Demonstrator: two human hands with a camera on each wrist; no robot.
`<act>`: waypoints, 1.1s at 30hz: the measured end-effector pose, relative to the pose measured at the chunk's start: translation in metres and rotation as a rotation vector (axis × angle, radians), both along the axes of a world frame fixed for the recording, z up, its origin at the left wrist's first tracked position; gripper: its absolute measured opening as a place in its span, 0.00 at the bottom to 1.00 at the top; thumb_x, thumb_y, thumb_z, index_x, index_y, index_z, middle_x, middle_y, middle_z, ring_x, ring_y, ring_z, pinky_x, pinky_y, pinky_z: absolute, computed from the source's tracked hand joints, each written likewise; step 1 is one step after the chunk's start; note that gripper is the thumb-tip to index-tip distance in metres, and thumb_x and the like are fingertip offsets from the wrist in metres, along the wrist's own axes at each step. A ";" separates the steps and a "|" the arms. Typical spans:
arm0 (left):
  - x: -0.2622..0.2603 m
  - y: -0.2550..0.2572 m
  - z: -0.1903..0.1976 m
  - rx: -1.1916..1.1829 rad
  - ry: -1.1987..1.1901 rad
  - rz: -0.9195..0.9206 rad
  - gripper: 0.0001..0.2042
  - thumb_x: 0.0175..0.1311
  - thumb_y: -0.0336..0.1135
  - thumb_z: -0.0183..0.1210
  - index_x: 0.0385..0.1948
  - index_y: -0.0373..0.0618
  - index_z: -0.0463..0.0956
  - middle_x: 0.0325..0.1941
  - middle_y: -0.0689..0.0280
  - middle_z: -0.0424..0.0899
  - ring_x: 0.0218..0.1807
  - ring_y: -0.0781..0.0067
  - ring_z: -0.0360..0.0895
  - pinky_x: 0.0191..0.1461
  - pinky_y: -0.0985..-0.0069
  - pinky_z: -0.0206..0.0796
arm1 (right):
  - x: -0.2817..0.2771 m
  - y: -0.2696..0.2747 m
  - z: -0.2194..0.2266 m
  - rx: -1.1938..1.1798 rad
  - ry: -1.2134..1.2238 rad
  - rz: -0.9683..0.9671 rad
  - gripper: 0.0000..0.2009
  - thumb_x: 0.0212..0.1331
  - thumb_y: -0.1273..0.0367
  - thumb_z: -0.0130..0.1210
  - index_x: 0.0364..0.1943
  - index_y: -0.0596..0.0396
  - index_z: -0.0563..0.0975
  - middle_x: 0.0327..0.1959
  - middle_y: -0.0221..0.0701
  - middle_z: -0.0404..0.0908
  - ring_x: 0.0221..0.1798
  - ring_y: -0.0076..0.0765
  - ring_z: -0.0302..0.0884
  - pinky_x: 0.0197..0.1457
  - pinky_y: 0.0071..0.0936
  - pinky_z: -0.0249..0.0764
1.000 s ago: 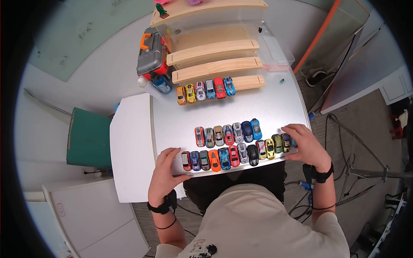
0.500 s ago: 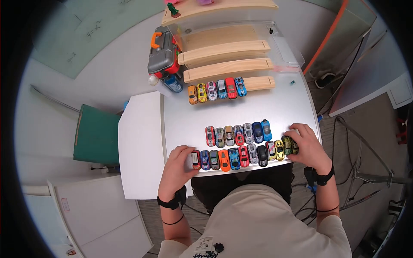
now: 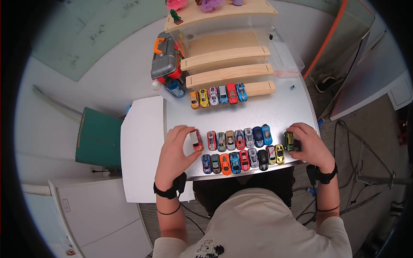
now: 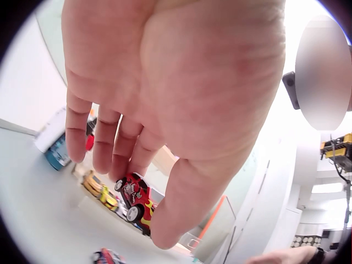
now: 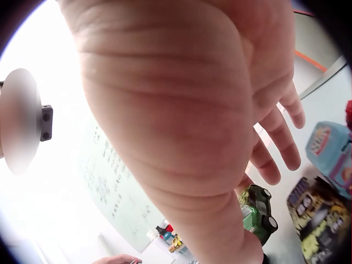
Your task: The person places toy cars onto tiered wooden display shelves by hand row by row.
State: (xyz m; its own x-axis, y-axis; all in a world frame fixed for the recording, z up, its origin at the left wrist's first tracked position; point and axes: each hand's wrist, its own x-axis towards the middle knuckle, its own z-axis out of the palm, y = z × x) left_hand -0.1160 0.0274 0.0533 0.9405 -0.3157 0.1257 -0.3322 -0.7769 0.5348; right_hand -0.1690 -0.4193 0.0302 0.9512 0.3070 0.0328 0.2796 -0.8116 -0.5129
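- Red-and-white toy car [image 3: 196, 140], yellow flame marks on its flank, white-rimmed wheels: pinched between thumb and fingertips of the left hand [image 3: 174, 151], just left of the back row.
- Dark-green toy car [image 3: 288, 140], boxy body: pinched by thumb and forefinger of the right hand [image 3: 314, 146], right of the back row; the other fingers are extended.
- Black-and-yellow patterned toy car [image 5: 320, 214] and light-blue toy car [image 5: 329, 148]: close by the right hand; whether it touches either, cannot tell.
- Front row, nine assorted toy cars, side by side: dark-blue car [image 3: 206, 164] at left end, yellow car [image 3: 280, 154] at right.
- Back row, seven toy cars: red car [image 3: 211, 140] at left end, bright-blue car [image 3: 266, 134] at right.
- Change: half a second ago both held cars stood in line with the front row; each is now parted from it, farther from the person's body. Judged from this, the row is being reworked from both ends at once.
- Metallic-grey surface [image 3: 254, 112], beneath all.
- Beyond: six more toy cars before pale wooden steps [image 3: 230, 75].
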 end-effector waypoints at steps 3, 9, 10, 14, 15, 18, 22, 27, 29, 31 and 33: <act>0.031 -0.036 0.008 -0.023 -0.077 -0.140 0.35 0.49 0.27 0.82 0.64 0.46 0.81 0.65 0.56 0.82 0.66 0.48 0.80 0.71 0.59 0.74 | 0.020 0.003 0.024 0.057 -0.065 0.024 0.35 0.47 0.72 0.78 0.66 0.52 0.80 0.60 0.40 0.81 0.62 0.57 0.81 0.69 0.46 0.79; 0.096 -0.124 -0.005 0.032 -0.246 -0.260 0.33 0.51 0.39 0.83 0.63 0.50 0.83 0.66 0.57 0.81 0.70 0.50 0.76 0.72 0.57 0.68 | 0.087 0.014 0.019 0.050 -0.155 -0.016 0.33 0.49 0.72 0.77 0.64 0.54 0.80 0.55 0.41 0.80 0.61 0.57 0.81 0.65 0.46 0.80; 0.105 -0.137 -0.007 0.064 -0.282 -0.248 0.33 0.50 0.41 0.83 0.62 0.50 0.83 0.66 0.58 0.81 0.71 0.50 0.75 0.73 0.55 0.67 | 0.099 0.018 0.015 0.033 -0.165 -0.023 0.33 0.49 0.72 0.77 0.64 0.55 0.81 0.56 0.41 0.80 0.62 0.57 0.81 0.65 0.46 0.80; 0.132 -0.171 -0.029 0.113 -0.408 -0.220 0.33 0.48 0.46 0.84 0.60 0.52 0.86 0.69 0.57 0.79 0.75 0.52 0.71 0.76 0.47 0.61 | 0.134 0.037 -0.002 -0.002 -0.241 -0.050 0.33 0.49 0.72 0.77 0.64 0.56 0.81 0.56 0.42 0.81 0.63 0.56 0.81 0.66 0.46 0.80; 0.136 -0.175 -0.034 0.111 -0.389 -0.216 0.32 0.48 0.46 0.84 0.59 0.51 0.87 0.71 0.56 0.78 0.78 0.51 0.69 0.78 0.45 0.57 | 0.142 0.040 -0.006 0.000 -0.237 -0.063 0.33 0.49 0.72 0.77 0.64 0.57 0.81 0.56 0.42 0.81 0.64 0.56 0.81 0.67 0.47 0.80; 0.138 -0.182 -0.044 0.146 -0.435 -0.197 0.33 0.47 0.46 0.85 0.59 0.50 0.87 0.74 0.54 0.77 0.79 0.50 0.68 0.80 0.46 0.55 | 0.154 0.049 -0.019 -0.007 -0.227 -0.106 0.32 0.49 0.72 0.77 0.64 0.57 0.82 0.57 0.43 0.82 0.64 0.56 0.81 0.68 0.47 0.81; 0.140 -0.179 -0.056 0.165 -0.446 -0.161 0.33 0.47 0.47 0.84 0.60 0.50 0.87 0.75 0.54 0.77 0.79 0.49 0.67 0.81 0.45 0.53 | 0.159 0.054 -0.027 -0.043 -0.224 -0.155 0.32 0.49 0.73 0.76 0.64 0.56 0.82 0.58 0.42 0.83 0.65 0.55 0.81 0.68 0.48 0.81; 0.138 -0.173 -0.056 0.146 -0.444 -0.150 0.33 0.50 0.47 0.82 0.61 0.49 0.87 0.75 0.54 0.77 0.79 0.49 0.67 0.82 0.44 0.52 | 0.157 0.062 -0.031 0.025 -0.233 -0.171 0.34 0.50 0.73 0.75 0.67 0.55 0.81 0.55 0.42 0.85 0.63 0.55 0.82 0.67 0.48 0.81; 0.137 -0.173 -0.056 0.138 -0.454 -0.145 0.33 0.50 0.47 0.82 0.61 0.49 0.87 0.75 0.54 0.77 0.79 0.49 0.67 0.82 0.44 0.52 | 0.157 0.063 -0.031 0.070 -0.219 -0.187 0.34 0.51 0.73 0.75 0.68 0.54 0.80 0.54 0.41 0.86 0.62 0.56 0.82 0.67 0.48 0.81; 0.134 -0.172 -0.053 0.127 -0.463 -0.141 0.33 0.50 0.46 0.82 0.62 0.49 0.86 0.75 0.54 0.77 0.79 0.49 0.68 0.82 0.44 0.52 | 0.155 0.063 -0.028 0.093 -0.157 -0.197 0.35 0.53 0.73 0.75 0.70 0.53 0.79 0.56 0.41 0.88 0.63 0.55 0.83 0.67 0.48 0.80; 0.128 -0.164 -0.047 0.078 -0.459 -0.161 0.34 0.52 0.46 0.81 0.64 0.48 0.85 0.74 0.54 0.78 0.79 0.47 0.68 0.82 0.46 0.54 | 0.148 0.060 -0.022 0.137 -0.109 -0.197 0.36 0.54 0.72 0.75 0.72 0.53 0.78 0.58 0.41 0.88 0.64 0.55 0.83 0.68 0.47 0.80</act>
State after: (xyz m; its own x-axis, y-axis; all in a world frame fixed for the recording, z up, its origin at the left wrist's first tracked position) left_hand 0.0121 -0.1367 0.0066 0.7324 -0.4771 0.4858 -0.6389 -0.7283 0.2479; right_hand -0.0209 -0.3589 0.0083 0.9808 0.1014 0.1667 0.1823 -0.7808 -0.5976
